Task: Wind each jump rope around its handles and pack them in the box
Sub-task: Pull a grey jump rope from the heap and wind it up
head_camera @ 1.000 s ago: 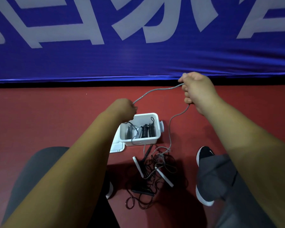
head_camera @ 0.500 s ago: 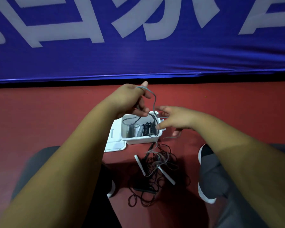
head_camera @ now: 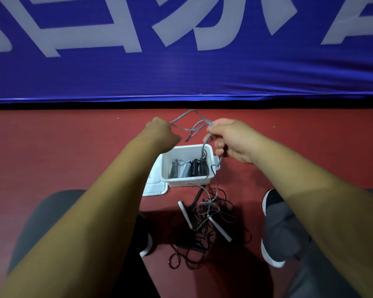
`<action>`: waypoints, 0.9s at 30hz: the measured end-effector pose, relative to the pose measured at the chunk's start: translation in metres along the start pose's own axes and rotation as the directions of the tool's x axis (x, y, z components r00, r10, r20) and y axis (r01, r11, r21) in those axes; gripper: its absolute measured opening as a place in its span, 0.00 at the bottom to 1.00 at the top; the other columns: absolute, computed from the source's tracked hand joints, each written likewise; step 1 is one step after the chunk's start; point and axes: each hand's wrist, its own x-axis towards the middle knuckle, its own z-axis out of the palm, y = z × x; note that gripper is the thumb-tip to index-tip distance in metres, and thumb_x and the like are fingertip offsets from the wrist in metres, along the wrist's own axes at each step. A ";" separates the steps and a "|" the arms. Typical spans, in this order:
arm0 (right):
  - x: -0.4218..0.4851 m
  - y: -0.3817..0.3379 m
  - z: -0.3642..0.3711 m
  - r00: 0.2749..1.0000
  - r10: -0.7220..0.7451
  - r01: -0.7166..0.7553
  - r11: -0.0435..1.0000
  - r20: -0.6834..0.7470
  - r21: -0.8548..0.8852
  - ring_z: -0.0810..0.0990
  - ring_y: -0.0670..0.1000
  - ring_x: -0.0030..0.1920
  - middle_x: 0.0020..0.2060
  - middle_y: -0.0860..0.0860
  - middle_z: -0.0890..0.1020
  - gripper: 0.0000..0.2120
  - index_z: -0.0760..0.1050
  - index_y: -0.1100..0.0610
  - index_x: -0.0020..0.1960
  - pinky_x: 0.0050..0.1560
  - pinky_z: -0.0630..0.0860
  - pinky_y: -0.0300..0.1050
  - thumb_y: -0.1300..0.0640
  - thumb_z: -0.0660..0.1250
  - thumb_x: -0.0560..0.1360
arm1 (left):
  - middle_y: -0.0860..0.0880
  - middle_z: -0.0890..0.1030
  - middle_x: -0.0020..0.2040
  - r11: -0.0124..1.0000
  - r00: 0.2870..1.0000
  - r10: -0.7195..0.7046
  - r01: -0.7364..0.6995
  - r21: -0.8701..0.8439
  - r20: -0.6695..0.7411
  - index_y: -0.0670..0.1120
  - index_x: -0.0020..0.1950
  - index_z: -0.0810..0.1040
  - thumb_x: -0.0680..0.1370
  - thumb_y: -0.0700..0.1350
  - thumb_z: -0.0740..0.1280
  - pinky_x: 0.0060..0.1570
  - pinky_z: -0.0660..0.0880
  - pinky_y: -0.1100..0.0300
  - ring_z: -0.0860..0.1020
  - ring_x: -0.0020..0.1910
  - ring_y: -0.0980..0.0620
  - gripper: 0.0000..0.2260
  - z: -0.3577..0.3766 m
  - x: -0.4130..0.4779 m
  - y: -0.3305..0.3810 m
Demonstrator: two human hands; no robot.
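Grey jump rope [head_camera: 182, 116], shown raised above the far rim of the white box [head_camera: 165, 168], bunched in several loose loops between the two hands. Left hand [head_camera: 159, 134]: back turned to the camera, fingers curled under and out of sight, with one end of the looped rope emerging from its right side. Right hand [head_camera: 230, 138]: thumb and forefinger pinch the rope at the right of the loops, the other fingers curled below; from this grip a grey strand drops into the right part of the box, passes over its near rim and joins the heap on the floor. Box: open, standing on the red floor [head_camera: 52, 151], holding coiled ropes [head_camera: 194, 168], grey at the left and black at the right. Lid [head_camera: 154, 189]: white, flat on the floor, touching the box's left side. Tangle of ropes [head_camera: 205, 231]: just near of the box, between the person's legs, mostly thin black cord with two white handles [head_camera: 186, 214] and a black handle [head_camera: 191, 247] lying in it. Blue banner [head_camera: 181, 72] with large pale lettering closes the far side of the scene.
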 end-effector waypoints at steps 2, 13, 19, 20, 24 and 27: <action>-0.002 -0.008 0.003 0.999 -0.017 0.022 0.995 -0.044 0.096 0.66 0.46 0.25 0.37 0.57 0.80 0.03 0.73 0.58 0.55 0.28 0.65 0.39 0.64 0.62 0.86 | 0.38 0.81 0.59 0.999 0.979 -0.018 0.027 -0.038 0.202 0.35 0.67 0.75 0.81 0.54 0.71 0.57 0.82 0.48 0.84 0.54 0.38 0.25 0.008 0.001 -0.002; -0.004 -0.050 -0.007 0.991 -0.043 0.118 0.737 -0.129 0.665 0.69 0.45 0.24 0.37 0.56 0.73 0.09 0.70 0.63 0.49 0.31 0.81 0.44 0.67 0.55 0.86 | 0.49 0.83 0.64 0.807 0.801 0.504 -0.304 -0.506 0.322 0.57 0.60 0.82 0.76 0.54 0.77 0.67 0.77 0.51 0.80 0.66 0.47 0.14 0.067 -0.002 0.027; 0.008 -0.054 -0.032 0.965 0.009 0.205 0.592 -0.261 0.780 0.68 0.47 0.27 0.37 0.55 0.71 0.09 0.69 0.62 0.49 0.33 0.85 0.49 0.67 0.54 0.87 | 0.43 0.87 0.56 0.817 0.769 0.524 -0.334 -0.469 0.365 0.45 0.56 0.82 0.88 0.50 0.59 0.65 0.76 0.46 0.83 0.58 0.44 0.14 0.078 -0.007 0.034; 0.011 -0.052 -0.036 0.957 0.032 0.207 0.625 -0.289 0.753 0.69 0.46 0.27 0.37 0.55 0.72 0.09 0.70 0.62 0.49 0.33 0.85 0.49 0.67 0.55 0.87 | 0.42 0.87 0.54 0.801 0.762 0.524 -0.291 -0.523 0.379 0.43 0.55 0.80 0.88 0.48 0.58 0.61 0.77 0.48 0.84 0.55 0.43 0.14 0.079 -0.008 0.034; 0.016 -0.034 -0.050 0.938 0.092 0.071 0.892 -0.334 0.447 0.75 0.47 0.32 0.39 0.52 0.78 0.14 0.76 0.57 0.48 0.37 0.81 0.47 0.51 0.61 0.87 | 0.40 0.85 0.48 0.690 0.787 0.485 -0.078 -0.720 0.380 0.43 0.56 0.74 0.89 0.48 0.55 0.43 0.76 0.54 0.84 0.49 0.41 0.12 0.063 -0.013 0.038; 0.013 -0.023 -0.054 0.936 0.114 -0.067 0.987 -0.333 0.149 0.79 0.53 0.40 0.47 0.51 0.87 0.33 0.81 0.58 0.55 0.45 0.80 0.50 0.29 0.54 0.83 | 0.43 0.81 0.43 0.521 0.807 0.485 0.043 -0.852 0.337 0.44 0.55 0.74 0.89 0.49 0.57 0.53 0.82 0.44 0.86 0.51 0.37 0.11 0.047 -0.015 0.043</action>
